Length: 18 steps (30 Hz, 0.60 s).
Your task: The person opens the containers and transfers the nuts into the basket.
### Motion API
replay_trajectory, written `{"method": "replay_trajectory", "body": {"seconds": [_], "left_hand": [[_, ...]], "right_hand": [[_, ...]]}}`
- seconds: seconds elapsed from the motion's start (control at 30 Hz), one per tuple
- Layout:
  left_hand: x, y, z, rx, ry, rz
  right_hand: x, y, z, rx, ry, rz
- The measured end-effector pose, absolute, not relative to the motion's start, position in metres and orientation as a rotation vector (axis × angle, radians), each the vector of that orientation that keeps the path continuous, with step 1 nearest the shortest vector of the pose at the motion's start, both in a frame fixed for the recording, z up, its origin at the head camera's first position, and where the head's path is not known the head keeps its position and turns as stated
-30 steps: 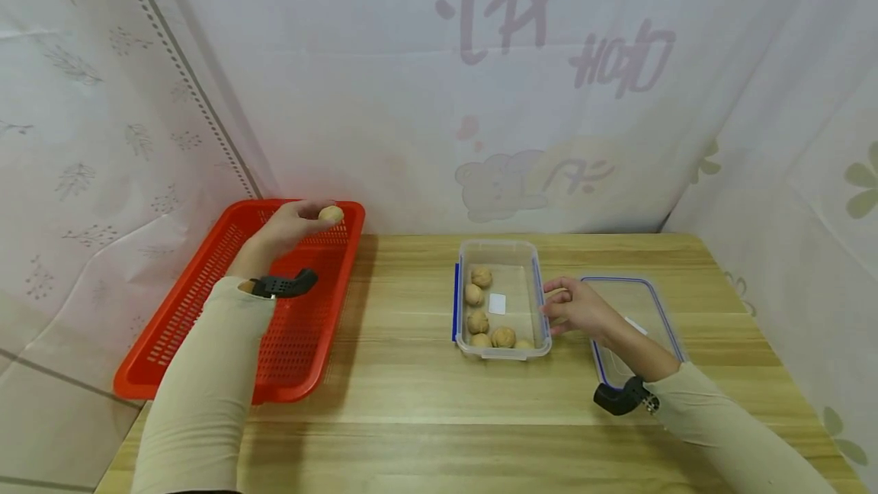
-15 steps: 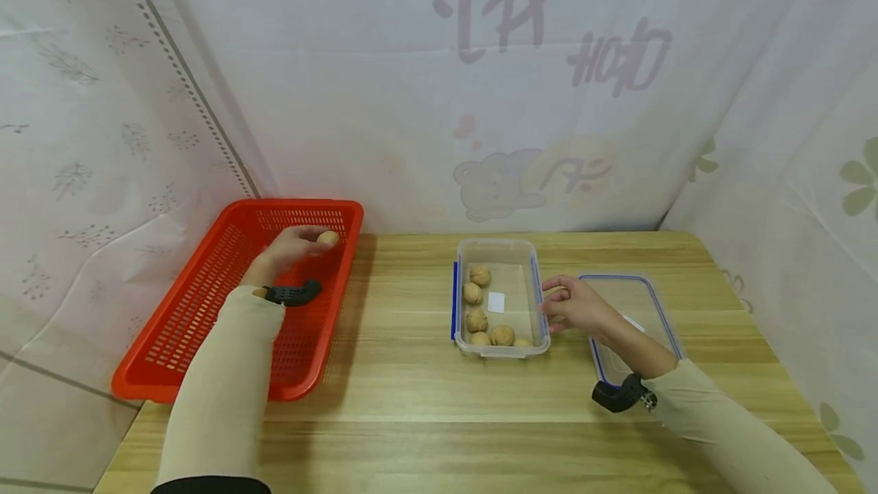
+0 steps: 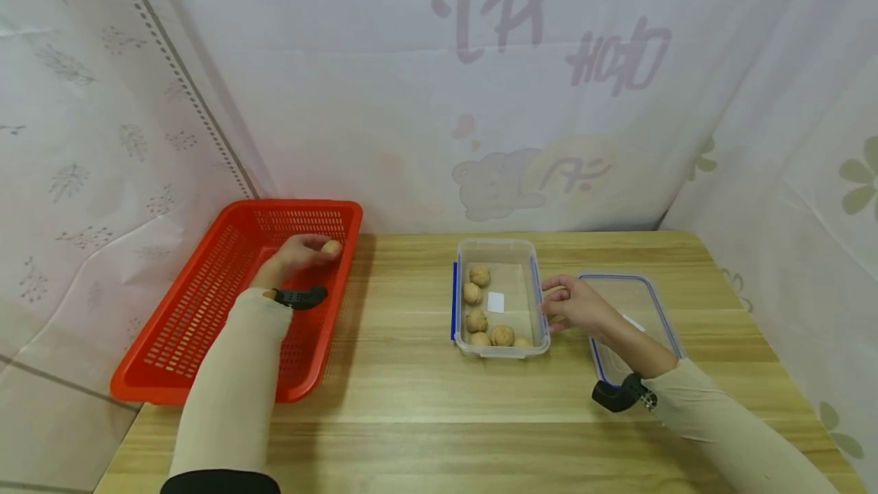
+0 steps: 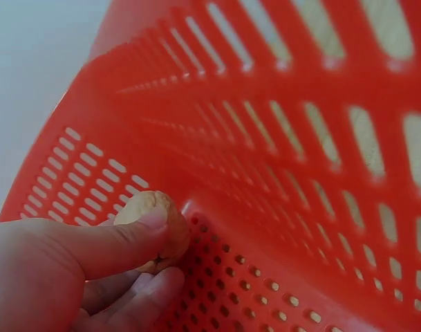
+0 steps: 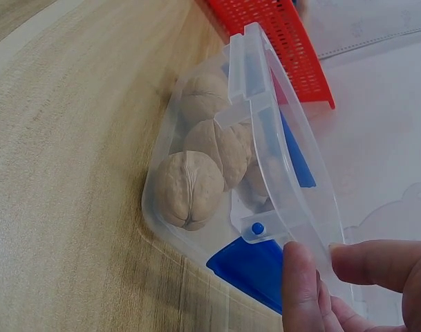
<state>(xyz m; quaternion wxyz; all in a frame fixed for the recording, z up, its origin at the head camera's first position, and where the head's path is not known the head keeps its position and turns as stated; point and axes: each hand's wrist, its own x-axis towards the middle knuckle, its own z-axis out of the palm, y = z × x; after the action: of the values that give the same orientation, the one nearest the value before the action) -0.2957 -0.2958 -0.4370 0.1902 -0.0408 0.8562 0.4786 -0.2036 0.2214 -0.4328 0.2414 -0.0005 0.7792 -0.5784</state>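
I had the left hand (image 3: 302, 252) pinching one walnut (image 4: 175, 238) inside the red basket (image 3: 154, 391), frame left; the right hand (image 3: 576, 306) gripped the plastic box (image 3: 516, 288), centre. Six walnuts (image 3: 503, 336) lay boxed; the lid (image 3: 624, 299) was off.

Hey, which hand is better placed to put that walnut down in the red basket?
Left, most likely: the left hand pinches the walnut inside the red basket, while the right hand holds the clear box across the table.
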Motion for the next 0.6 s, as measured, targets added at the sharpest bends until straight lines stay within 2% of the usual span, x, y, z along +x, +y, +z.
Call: {"method": "replay_trajectory", "body": {"seconds": [0.6], "left_hand": [[-0.2974, -0.2892, -0.4369, -0.118, 2.376, 1.307]], "right_hand": [[-0.2035, 0.2228, -0.4322, -0.025, 2.120, -1.593]]}}
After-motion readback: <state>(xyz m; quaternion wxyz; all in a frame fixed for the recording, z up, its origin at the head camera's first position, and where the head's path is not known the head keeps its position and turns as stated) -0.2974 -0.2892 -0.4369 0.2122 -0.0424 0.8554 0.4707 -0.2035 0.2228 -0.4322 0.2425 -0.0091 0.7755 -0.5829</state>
